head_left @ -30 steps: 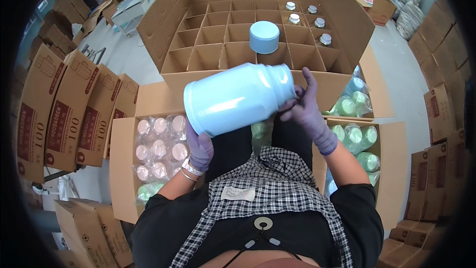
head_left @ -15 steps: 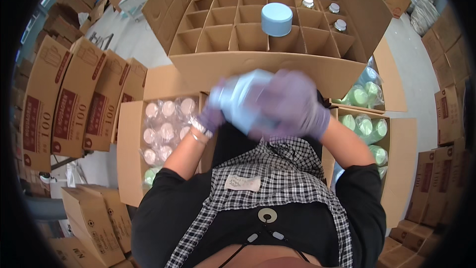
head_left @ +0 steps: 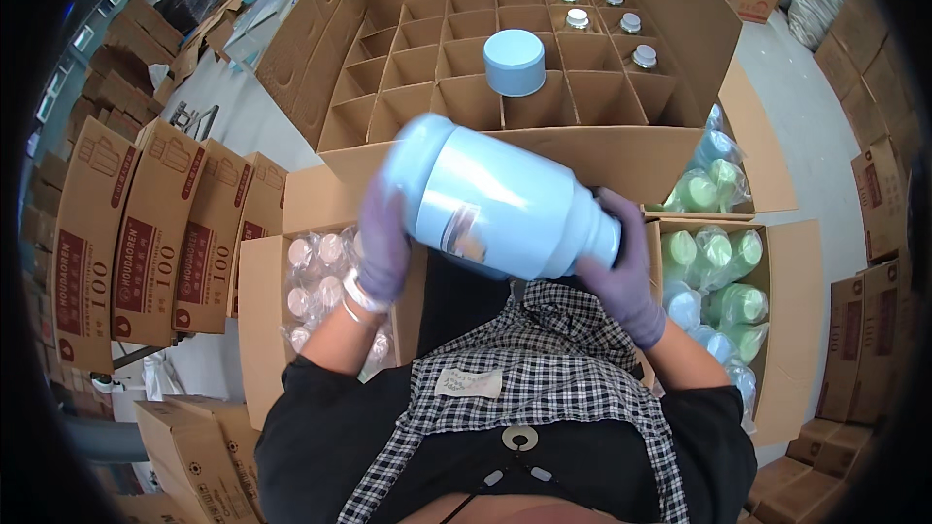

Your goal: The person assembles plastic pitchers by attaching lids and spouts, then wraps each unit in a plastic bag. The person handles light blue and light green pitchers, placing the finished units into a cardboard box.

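A large light blue flask [head_left: 495, 204] is held tilted in front of me, its stepped narrow neck toward the lower right. My left hand [head_left: 382, 238], in a purple glove, is closed around its wide upper-left end. At the neck end my right hand [head_left: 626, 277], gloved too, grips with thumb and fingers. Just beyond the flask stands an open carton [head_left: 505, 150] with cardboard dividers. On those dividers rests a round light blue cap [head_left: 515, 64]. Several clear bottles with white caps [head_left: 577, 19] stand in cells at its right side.
To the left, an open box [head_left: 262, 320] holds plastic-wrapped pink cups [head_left: 330, 291]. Another box [head_left: 788, 330] on the right contains bagged green cups [head_left: 744, 303] and blue ones. Printed cartons [head_left: 146, 233] stand in a row at far left; more boxes [head_left: 879, 194] are stacked at far right.
The flask has turned from a blurred, upright-leaning pose to a clear sideways tilt. My hands have spread apart to its two ends. The view has shifted slightly.
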